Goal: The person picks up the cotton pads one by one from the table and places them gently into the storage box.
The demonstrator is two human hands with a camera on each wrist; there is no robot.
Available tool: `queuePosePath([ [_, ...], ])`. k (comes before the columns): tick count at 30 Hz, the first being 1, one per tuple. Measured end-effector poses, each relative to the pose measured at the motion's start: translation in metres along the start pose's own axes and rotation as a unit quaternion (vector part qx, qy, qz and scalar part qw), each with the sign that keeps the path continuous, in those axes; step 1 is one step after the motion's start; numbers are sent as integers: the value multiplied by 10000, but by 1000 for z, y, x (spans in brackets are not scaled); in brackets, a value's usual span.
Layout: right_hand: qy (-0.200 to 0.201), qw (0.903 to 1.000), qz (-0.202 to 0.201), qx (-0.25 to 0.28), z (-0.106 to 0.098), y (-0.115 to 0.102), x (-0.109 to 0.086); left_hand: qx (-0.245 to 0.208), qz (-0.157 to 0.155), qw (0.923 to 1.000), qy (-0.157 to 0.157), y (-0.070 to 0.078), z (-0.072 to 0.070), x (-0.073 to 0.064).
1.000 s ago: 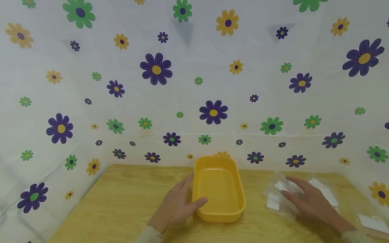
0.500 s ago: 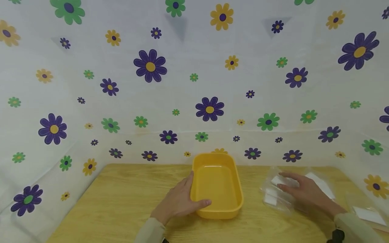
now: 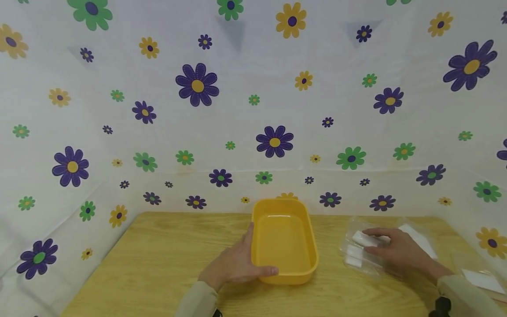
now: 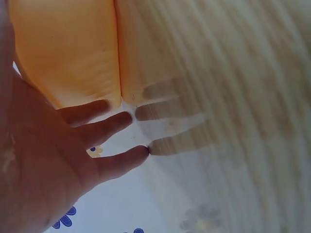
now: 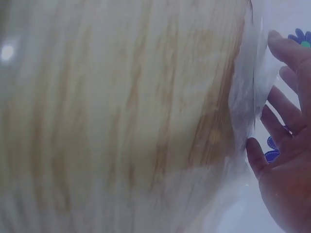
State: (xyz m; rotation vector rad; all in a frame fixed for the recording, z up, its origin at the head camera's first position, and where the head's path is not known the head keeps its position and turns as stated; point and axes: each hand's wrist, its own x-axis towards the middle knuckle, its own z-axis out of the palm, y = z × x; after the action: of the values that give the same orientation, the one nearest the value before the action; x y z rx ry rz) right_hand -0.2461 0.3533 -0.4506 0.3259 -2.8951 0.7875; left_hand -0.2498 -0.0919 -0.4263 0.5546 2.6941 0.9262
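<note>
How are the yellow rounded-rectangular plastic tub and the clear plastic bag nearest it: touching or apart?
Apart: the head view shows wooden table between the tub and the bag.

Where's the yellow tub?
In the head view, the tub sits on the table just right of centre, left hand at its left, packets at its right.
</note>
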Motion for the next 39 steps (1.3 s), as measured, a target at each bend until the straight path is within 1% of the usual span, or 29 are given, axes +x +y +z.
queuePosePath([
  [3, -189, 9996, 187, 131, 1, 2, 3, 4, 79, 9999, -80, 0, 1, 0],
  [5, -199, 9994, 243, 161, 0, 3, 4, 89, 73, 9999, -98, 0, 1, 1],
  [7, -189, 9994, 241, 170, 0, 3, 5, 121, 66, 9998, -111, 0, 1, 1],
  [11, -111, 9995, 209, 185, 1, 1, 5, 181, -42, 9998, -106, 1, 1, 1],
  [15, -45, 9993, 274, 253, 2, -1, 7, 245, -127, 9996, -99, 1, 2, -1],
  [20, 31, 9992, 256, 295, 3, -2, 8, 297, -102, 9995, -67, 0, 2, -1],
  [25, 31, 9993, 189, 335, 4, -3, 8, 220, -100, 9997, -57, -1, 3, -1],
  [29, 1, 9992, 215, 344, 4, -5, 8, 201, -202, 9995, -99, -2, 4, -1],
  [32, 129, 9994, 131, 297, 4, -9, 7, 223, -262, 9993, -113, -2, 4, -1],
  [37, 573, 9981, -154, 155, 1, -21, 6, 241, -314, 9992, -97, -2, 3, 0],
  [39, 703, 9973, -193, 110, -1, -27, 7, 267, -290, 9992, -65, -3, 3, 0],
])
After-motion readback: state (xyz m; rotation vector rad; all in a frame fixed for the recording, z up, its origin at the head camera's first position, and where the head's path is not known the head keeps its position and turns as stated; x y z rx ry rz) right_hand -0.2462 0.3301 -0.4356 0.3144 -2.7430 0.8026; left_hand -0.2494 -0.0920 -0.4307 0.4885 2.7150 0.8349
